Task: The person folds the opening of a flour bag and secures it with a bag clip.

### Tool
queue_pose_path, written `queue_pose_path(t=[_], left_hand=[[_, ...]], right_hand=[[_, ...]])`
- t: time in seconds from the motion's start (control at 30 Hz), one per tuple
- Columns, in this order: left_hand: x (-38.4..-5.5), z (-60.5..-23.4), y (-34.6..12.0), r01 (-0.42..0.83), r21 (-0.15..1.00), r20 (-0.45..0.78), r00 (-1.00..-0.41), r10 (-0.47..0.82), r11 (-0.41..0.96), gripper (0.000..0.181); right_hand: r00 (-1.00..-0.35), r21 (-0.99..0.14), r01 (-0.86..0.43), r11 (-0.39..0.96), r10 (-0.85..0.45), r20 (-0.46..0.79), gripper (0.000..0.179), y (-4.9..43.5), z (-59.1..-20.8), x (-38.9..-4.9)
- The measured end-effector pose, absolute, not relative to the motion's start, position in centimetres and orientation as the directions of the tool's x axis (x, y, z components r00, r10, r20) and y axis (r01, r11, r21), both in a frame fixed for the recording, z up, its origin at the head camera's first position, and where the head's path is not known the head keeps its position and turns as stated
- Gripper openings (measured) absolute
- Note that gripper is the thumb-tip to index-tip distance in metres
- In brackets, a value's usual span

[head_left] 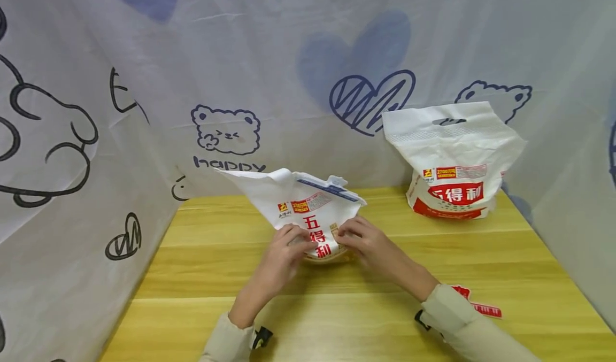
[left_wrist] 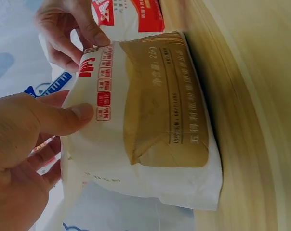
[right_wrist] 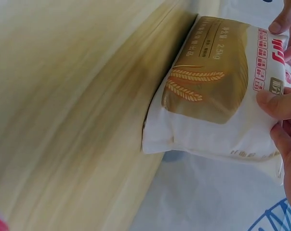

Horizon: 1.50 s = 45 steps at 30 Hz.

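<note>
A white flour bag (head_left: 313, 212) with red lettering stands on the wooden table, its loose top flaring to the left and a blue strip (head_left: 332, 190) along the upper right edge. My left hand (head_left: 287, 249) pinches the bag's front left, thumb on the printed face and fingers behind the plastic. Opposite it, my right hand (head_left: 363, 240) pinches the front right in the same way. In the left wrist view the bag's lower front (left_wrist: 167, 96) shows a brown panel marked 2.5kg. Wheat ears (right_wrist: 193, 79) are printed on that panel in the right wrist view.
A second flour bag (head_left: 452, 164), with a slot handle in its top, stands at the back right. Small red-and-white pieces (head_left: 486, 309) lie beside my right sleeve. A printed drape (head_left: 269, 84) closes off the table's back and sides.
</note>
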<state>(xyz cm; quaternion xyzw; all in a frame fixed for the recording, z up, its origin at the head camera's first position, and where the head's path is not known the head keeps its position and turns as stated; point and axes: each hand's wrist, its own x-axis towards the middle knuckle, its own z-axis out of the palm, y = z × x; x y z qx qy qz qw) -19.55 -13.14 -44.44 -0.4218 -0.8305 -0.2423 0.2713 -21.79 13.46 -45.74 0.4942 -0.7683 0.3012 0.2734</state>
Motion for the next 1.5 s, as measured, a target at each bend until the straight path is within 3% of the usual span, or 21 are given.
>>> queue_pose_path(t=[0.27, 0.9, 1.3, 1.5], left_hand=[[-20.2, -44.9, -15.2, 0.826, 0.235, 0.663, -0.522, 0.536, 0.513, 0.035], [-21.7, -45.3, -19.3, 0.756, 0.262, 0.664, -0.592, 0.457, 0.599, 0.036], [-22.9, -45.8, -22.3, 0.694, 0.294, 0.648, -0.65, 0.397, 0.657, 0.039], [-23.5, -45.9, -23.6, 0.68, 0.297, 0.666, -0.65, 0.366, 0.67, 0.041]], right_hand=[[-0.354, -0.169, -0.924, 0.342, -0.606, 0.712, 0.024, 11.0, -45.8, -22.8], [-0.413, -0.201, -0.901, 0.384, -0.618, 0.669, 0.018, 5.8, -45.3, -25.0], [-0.405, -0.166, -0.898, 0.407, -0.62, 0.672, 0.016, 2.2, -45.2, -26.8], [-0.389, -0.136, -0.9, 0.414, -0.623, 0.679, 0.015, 0.4, -45.3, -27.8]])
